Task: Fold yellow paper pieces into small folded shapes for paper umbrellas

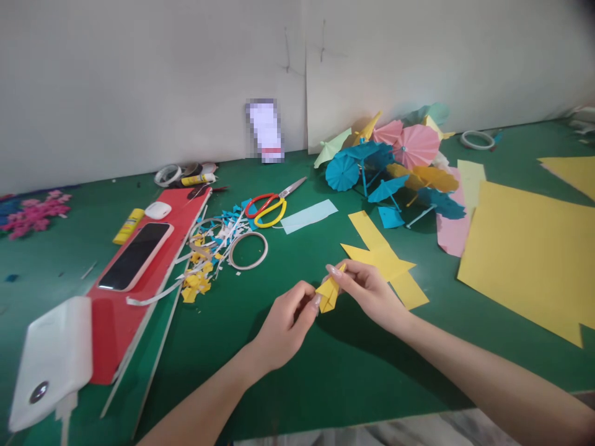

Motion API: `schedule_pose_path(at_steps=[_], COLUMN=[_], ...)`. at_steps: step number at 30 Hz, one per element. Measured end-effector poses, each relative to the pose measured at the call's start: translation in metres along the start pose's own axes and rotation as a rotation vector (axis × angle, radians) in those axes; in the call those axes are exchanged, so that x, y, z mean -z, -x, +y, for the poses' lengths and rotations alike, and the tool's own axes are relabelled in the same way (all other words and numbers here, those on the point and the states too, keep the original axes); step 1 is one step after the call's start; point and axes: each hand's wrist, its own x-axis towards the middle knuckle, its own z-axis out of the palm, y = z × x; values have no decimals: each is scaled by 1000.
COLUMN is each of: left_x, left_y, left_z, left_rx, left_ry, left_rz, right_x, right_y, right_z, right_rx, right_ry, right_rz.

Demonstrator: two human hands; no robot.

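A small piece of folded yellow paper (pixel 329 295) is held between both hands above the green table. My left hand (pixel 292 319) pinches its left edge between thumb and fingers. From the other side, my right hand (pixel 367 290) grips its upper right corner, fingers closed. Just behind my right hand lie yellow paper strips (pixel 383 260), crossing one another flat on the table. Farther back rests a pale blue paper strip (pixel 310 216), beside scissors (pixel 274 205) with red and yellow handles.
Paper umbrellas (pixel 404 155) in several colours are heaped by the wall. Large yellow sheets (pixel 534 248) lie at right. On the left are paper scraps (pixel 198 279), a tape roll (pixel 248 251), a phone (pixel 137 257) on a red board (pixel 105 347), a glue stick (pixel 129 226) and a white power bank (pixel 56 359).
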Motion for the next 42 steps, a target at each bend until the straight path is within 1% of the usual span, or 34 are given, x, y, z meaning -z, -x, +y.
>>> schedule_pose_path(at_steps=[5,8,10,12,16,21,23,26,29,36,42], left_x=[-4,-4,-3,-1,3,5,6,7,7,6,2], left_y=[1,0,0,-1,-3,-4,-4,-5,-5,-4,-3], left_z=[-4,-10,-12,-13,-13,-14,-15,-14,-13,-12,-11], left_rx=[-70,-169,-245,-309,-384,-407,-413,-433,-435,-437,-474], left_ry=[-114,-202,-274,-329,-405,-458,-457,-418,-378,-370,-383], left_rz=[101,225,310,357,388,436,413,351,337,393,461], right_x=[-2,-1,1,3,7,8,8,9,10,10,9], right_y=[-1,-1,-1,-1,-2,-3,-2,-2,-1,-1,0], right_z=[1,1,0,0,2,5,6,7,8,9,7], right_rx=[-63,-93,-109,-122,-148,-205,-218,-247,-292,-282,-270], right_ry=[-70,-126,-176,-218,-256,-289,-297,-316,-337,-388,-389], right_rz=[-88,-140,-216,-290,-343,-419,-446,-450,-452,-524,-548])
